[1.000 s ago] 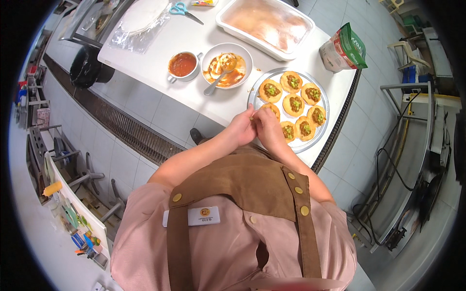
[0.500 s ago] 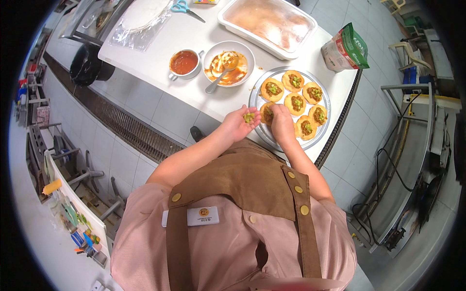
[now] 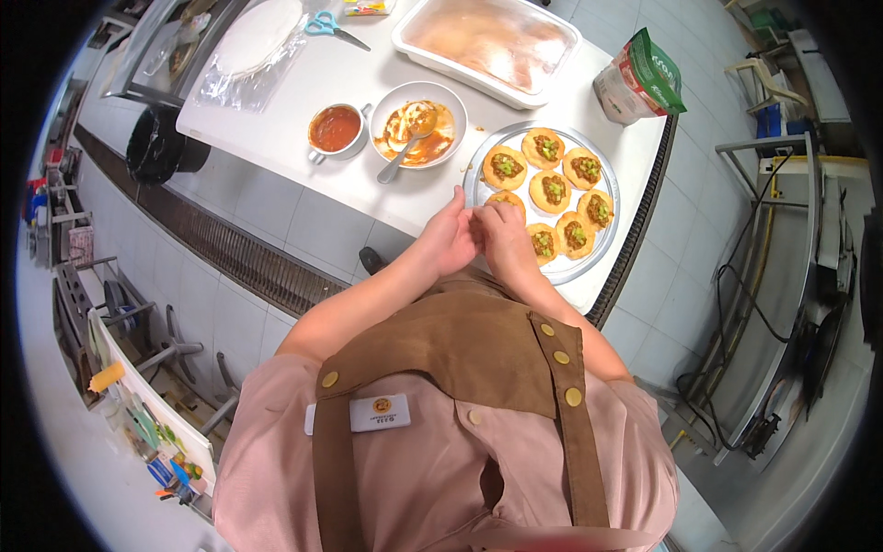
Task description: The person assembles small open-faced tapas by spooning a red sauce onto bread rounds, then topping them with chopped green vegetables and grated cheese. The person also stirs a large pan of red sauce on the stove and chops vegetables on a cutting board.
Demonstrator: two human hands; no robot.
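Right hand has moved back to the cupped left hand; whether their fingers pinch anything, I cannot tell. On the table, a tray bears golden discs topped with brown filling and green bits.

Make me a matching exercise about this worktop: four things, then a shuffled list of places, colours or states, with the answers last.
1. Scissors
2. Spoon
3. Topped rounds
4. Pouch

A. On the round metal tray
B. Standing upright
C. Light-blue handles
D. Resting in the white bowl

Pairs: 1-C, 2-D, 3-A, 4-B
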